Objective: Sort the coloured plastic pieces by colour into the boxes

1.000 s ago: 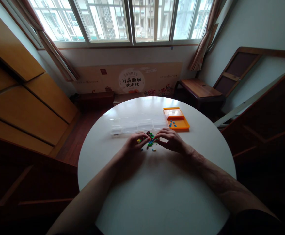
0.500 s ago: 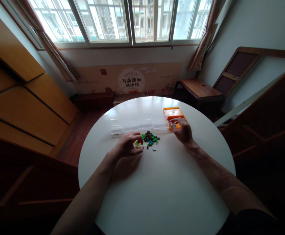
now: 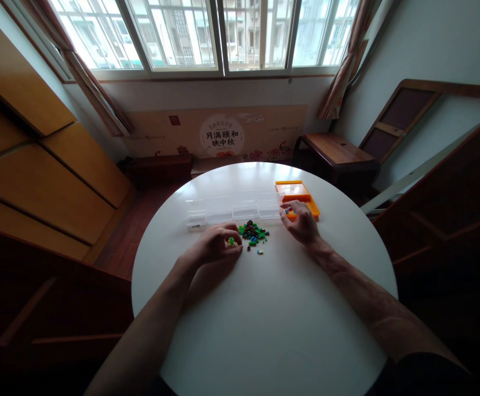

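Observation:
A small heap of coloured bricks [image 3: 253, 232], mostly green and blue, lies on the round white table [image 3: 264, 319]. My left hand [image 3: 217, 246] rests curled at the heap's left edge, fingertips touching a few small pieces. My right hand [image 3: 301, 221] lies at the near edge of the orange tray [image 3: 298, 191], fingers over the blue pieces inside it; whether it pinches one is hidden. A clear plastic compartment box [image 3: 233, 210] stands just behind the heap.
A low wooden table [image 3: 336, 149] and a leaning wooden panel [image 3: 408, 113] are at the back right. Wooden cabinets [image 3: 37, 181] line the left. Windows and a printed board stand behind the table.
My right hand left the heap and went right to the orange tray, then drew back slightly toward me. My left hand stayed at the heap's left edge.

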Available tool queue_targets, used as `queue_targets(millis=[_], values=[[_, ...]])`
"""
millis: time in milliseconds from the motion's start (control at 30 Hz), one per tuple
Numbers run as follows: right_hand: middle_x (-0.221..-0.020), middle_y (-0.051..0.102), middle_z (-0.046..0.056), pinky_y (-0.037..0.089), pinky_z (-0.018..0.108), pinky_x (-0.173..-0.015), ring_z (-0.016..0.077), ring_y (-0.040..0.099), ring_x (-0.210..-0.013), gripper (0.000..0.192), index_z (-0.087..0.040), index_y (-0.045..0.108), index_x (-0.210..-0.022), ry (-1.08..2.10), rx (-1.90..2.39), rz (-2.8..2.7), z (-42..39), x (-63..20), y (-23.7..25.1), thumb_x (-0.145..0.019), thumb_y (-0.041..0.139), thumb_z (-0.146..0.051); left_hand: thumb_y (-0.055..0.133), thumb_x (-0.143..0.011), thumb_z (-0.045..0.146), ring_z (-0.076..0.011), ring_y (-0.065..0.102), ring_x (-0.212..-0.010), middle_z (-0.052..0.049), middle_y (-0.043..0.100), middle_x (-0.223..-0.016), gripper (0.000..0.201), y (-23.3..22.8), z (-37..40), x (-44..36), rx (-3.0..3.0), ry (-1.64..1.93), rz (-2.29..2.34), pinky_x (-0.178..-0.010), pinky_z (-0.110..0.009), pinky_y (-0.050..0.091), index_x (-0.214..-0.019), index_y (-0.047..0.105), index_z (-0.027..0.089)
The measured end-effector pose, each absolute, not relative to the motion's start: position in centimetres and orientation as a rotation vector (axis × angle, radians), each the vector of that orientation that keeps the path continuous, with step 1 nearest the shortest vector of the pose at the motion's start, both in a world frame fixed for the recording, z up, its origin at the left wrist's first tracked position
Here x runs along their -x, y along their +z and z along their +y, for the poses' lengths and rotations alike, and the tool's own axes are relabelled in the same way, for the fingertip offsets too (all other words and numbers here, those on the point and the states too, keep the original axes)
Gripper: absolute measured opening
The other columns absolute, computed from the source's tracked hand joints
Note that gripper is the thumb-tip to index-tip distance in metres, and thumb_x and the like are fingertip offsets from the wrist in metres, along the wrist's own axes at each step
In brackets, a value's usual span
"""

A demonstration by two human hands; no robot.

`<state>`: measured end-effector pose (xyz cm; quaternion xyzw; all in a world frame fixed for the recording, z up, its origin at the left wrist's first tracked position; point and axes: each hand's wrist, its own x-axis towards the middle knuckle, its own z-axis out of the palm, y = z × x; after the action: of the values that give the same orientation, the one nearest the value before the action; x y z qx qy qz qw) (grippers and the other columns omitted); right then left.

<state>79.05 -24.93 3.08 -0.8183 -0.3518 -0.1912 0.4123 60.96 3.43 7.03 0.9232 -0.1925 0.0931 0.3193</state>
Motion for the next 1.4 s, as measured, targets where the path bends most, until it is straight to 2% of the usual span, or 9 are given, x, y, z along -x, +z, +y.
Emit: queue_targets(millis=[133, 267, 500, 633, 800, 1067, 1233, 1400], values=[[-0.112, 0.076, 0.010, 0.059, 0.052, -0.101, 0.0311, 0.070, -0.105, 0.015, -0.025, 0.074, -0.112, -0.431, 1.965, -1.033, -24.9, -78.2, 3.8, -0.103, 0.064, -0.032, 0.070, -0.105, 0.038, -0.0151, 0.068, -0.079, -0.008, 0.075, -0.102, 0.021, 6.3, 3.0, -61.5, -2.366, 0.323, -0.463, -0.076, -0.028, 0.055, -0.099, 0.079, 0.020], [-0.113, 0.078, 0.008, 0.059, 0.050, -0.103, 0.0290, 0.072, -0.109, 0.012, -0.028, 0.076, -0.110, -0.326, 1.860, -1.283, -24.6, -77.0, 4.6, -0.106, 0.066, -0.034, 0.067, -0.109, 0.040, -0.0158, 0.072, -0.081, -0.005, 0.079, -0.096, 0.022, 5.7, 1.9, -62.0, -2.333, 0.429, -0.397, -0.079, -0.028, 0.056, -0.104, 0.075, 0.021], [-0.112, 0.081, 0.006, 0.062, 0.046, -0.095, 0.0256, 0.073, -0.102, 0.010, -0.029, 0.078, -0.110, -0.265, 1.733, -1.562, -24.2, -75.9, 5.2, -0.105, 0.074, -0.038, 0.070, -0.109, 0.037, -0.0177, 0.078, -0.089, -0.008, 0.084, -0.104, 0.019, 5.6, 0.0, -62.2, -2.164, 0.484, -0.448, -0.083, -0.028, 0.060, -0.106, 0.076, 0.019], [-0.107, 0.081, 0.006, 0.061, 0.043, -0.090, 0.0233, 0.074, -0.096, 0.012, -0.027, 0.078, -0.111, -0.335, 1.649, -1.627, -23.9, -75.9, 5.2, -0.103, 0.080, -0.036, 0.073, -0.107, 0.037, -0.0166, 0.077, -0.084, -0.009, 0.084, -0.099, 0.021, 5.7, -0.6, -62.3, -2.158, 0.532, -0.450, -0.079, -0.027, 0.060, -0.103, 0.079, 0.017], [-0.104, 0.081, 0.005, 0.060, 0.041, -0.087, 0.0220, 0.075, -0.093, 0.006, -0.028, 0.079, -0.111, -0.381, 1.646, -1.655, -23.7, -76.0, 5.1, -0.107, 0.075, -0.030, 0.071, -0.108, 0.038, -0.0136, 0.073, -0.073, -0.008, 0.083, -0.095, 0.023, 5.2, -0.8, -62.4, -2.180, 0.539, -0.473, -0.070, -0.024, 0.056, -0.102, 0.080, 0.017], [-0.102, 0.082, 0.004, 0.060, 0.041, -0.087, 0.0220, 0.075, -0.092, 0.006, -0.028, 0.080, -0.109, -0.376, 1.639, -1.653, -23.8, -76.3, 4.6, -0.105, 0.075, -0.027, 0.072, -0.107, 0.037, -0.0116, 0.069, -0.067, -0.007, 0.082, -0.091, 0.020, 4.7, -0.7, -62.6, -2.181, 0.558, -0.495, -0.068, -0.023, 0.056, -0.103, 0.078, 0.017], [-0.104, 0.082, 0.005, 0.060, 0.041, -0.088, 0.0226, 0.074, -0.093, 0.006, -0.028, 0.080, -0.107, -0.367, 1.666, -1.637, -24.1, -76.4, 4.8, -0.105, 0.074, -0.029, 0.078, -0.101, 0.036, -0.0098, 0.066, -0.062, -0.003, 0.080, -0.086, 0.019, 4.9, -0.7, -62.3, -2.231, 0.569, -0.422, -0.064, -0.021, 0.054, -0.100, 0.072, 0.018], [-0.099, 0.081, 0.004, 0.059, 0.043, -0.092, 0.0246, 0.074, -0.094, 0.007, -0.028, 0.080, -0.100, -0.493, 1.802, -1.348, -25.0, -77.6, 4.8, -0.104, 0.075, -0.030, 0.080, -0.097, 0.031, -0.0099, 0.063, -0.063, -0.001, 0.078, -0.088, 0.014, 5.0, -0.2, -62.1, -2.360, 0.632, -0.430, -0.067, -0.023, 0.052, -0.100, 0.071, 0.020]])
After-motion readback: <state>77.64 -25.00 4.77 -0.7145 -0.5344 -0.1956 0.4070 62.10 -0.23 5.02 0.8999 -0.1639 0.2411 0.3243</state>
